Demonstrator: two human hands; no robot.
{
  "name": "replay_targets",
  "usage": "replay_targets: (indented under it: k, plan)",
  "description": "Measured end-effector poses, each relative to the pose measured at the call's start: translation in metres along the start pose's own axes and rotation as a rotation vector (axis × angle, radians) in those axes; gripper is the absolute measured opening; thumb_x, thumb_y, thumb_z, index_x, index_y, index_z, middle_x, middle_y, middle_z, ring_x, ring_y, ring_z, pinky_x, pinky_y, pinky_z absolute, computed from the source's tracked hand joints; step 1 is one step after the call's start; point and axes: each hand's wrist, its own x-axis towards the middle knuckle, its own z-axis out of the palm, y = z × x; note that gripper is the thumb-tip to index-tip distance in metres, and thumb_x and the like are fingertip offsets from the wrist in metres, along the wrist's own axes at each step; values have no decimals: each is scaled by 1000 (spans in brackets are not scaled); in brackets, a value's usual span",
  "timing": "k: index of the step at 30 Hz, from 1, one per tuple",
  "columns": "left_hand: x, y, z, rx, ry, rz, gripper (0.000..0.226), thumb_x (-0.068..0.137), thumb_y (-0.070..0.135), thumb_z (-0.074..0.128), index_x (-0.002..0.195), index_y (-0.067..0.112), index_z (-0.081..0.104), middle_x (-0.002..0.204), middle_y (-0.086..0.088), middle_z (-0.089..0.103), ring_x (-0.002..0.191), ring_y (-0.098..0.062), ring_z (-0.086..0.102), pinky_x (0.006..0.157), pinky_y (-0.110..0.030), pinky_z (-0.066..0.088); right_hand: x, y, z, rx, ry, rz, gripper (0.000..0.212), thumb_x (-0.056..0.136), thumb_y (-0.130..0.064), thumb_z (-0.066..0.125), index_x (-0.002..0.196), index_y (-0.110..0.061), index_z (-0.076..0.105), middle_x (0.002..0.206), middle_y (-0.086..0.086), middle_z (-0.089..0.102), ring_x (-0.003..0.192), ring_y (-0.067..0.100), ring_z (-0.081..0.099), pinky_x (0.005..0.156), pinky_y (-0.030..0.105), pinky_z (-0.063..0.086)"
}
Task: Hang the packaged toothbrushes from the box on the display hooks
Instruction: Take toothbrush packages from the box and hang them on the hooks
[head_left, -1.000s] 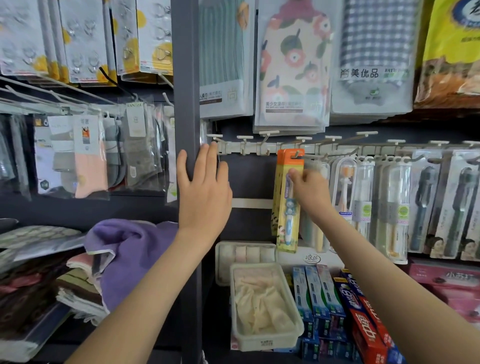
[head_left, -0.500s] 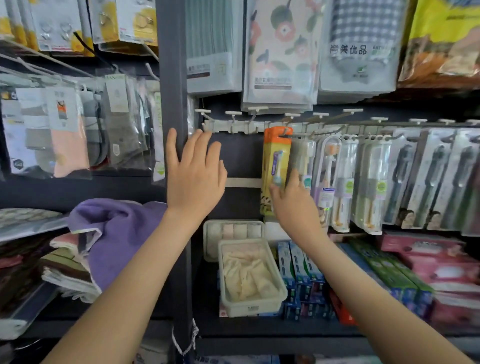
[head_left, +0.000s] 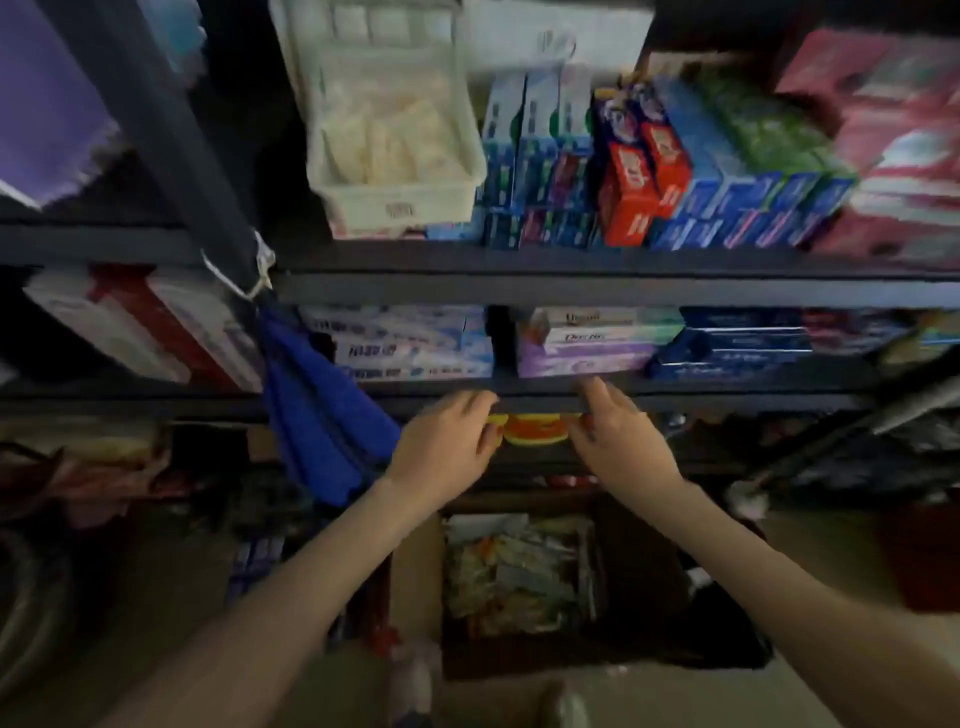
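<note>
- Left hand (head_left: 447, 441) and right hand (head_left: 618, 441) close together, each pinching one end of the orange toothbrush pack (head_left: 535, 430) between them.
- Below the hands, box (head_left: 415, 571) full of packs.
- Most hanging likely left to do; hooks out of view.

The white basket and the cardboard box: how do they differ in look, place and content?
The basket is white plastic; the box is brown cardboard. The basket stands on the top shelf; the box sits far below it. The basket holds pale cream items; the box holds mixed colourful packs. Both are open at the top.
</note>
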Motion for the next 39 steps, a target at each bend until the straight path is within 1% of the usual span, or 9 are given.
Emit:
replay_targets:
  k: [5,9,15,18,21,24,29,34,39]
  plan:
    - [-65,-10,145,1,-310,-303,35,102,32,37,134,20,45,126,2,55,106,-17,58,74,-28,48,-47,106,124,-21,-380,119,46,99,-32,46,141,-17,34,130,4,50,119,23,52,88,32,49]
    - [-106,-14,257,-2,-540,-438,41,102,35,37,142,26,35,136,5,48,115,-15,53,84,-25,44,-80,184,222,-30,-610,278,56,100,-33,46,148,-19,21,143,5,41,130,23,43,99,34,46]
    - [-123,-54,397,26,-734,-502,46,102,31,39,146,24,26,144,0,36,116,-20,53,86,-30,46,-86,282,379,-93,-805,371,63,98,-28,49,149,-16,15,153,12,25,138,32,31,104,44,42]
    - [-125,-80,454,58,-822,-486,58,101,28,43,151,23,15,151,-3,24,132,-23,38,102,-34,38,-68,311,460,-136,-892,336,72,95,-28,56,150,-14,13,147,13,31,128,33,43,96,43,46]
    - [-130,-104,500,124,-924,-458,75,98,30,49,154,24,-2,159,-4,3,145,-27,14,117,-43,17,-43,331,533,-32,-913,278,87,88,-29,68,152,-11,12,151,13,29,134,34,37,102,46,41]
    - [-129,-124,532,137,-902,-436,74,98,28,49,153,23,1,158,-4,3,145,-24,8,118,-40,9,-34,342,592,-139,-754,99,91,74,-36,81,146,-7,31,144,17,38,131,37,40,99,50,42]
    - [-126,-136,566,47,-877,-522,64,99,29,45,152,18,10,158,-6,8,145,-26,11,118,-38,15,-29,336,615,-306,-694,103,89,76,-38,76,143,-8,25,143,18,30,132,37,31,102,47,35]
    - [-118,-125,571,-4,-926,-530,61,102,31,41,153,17,10,159,-4,7,145,-26,10,116,-38,15,-31,337,605,-228,-794,30,74,80,-37,72,138,-14,32,141,12,38,128,32,33,103,43,28]
    - [-114,-126,572,11,-930,-479,55,100,31,44,148,16,22,151,-6,24,137,-27,26,110,-39,27,-40,334,604,-172,-801,99,72,83,-31,70,140,-13,30,144,12,34,131,32,29,106,43,25]
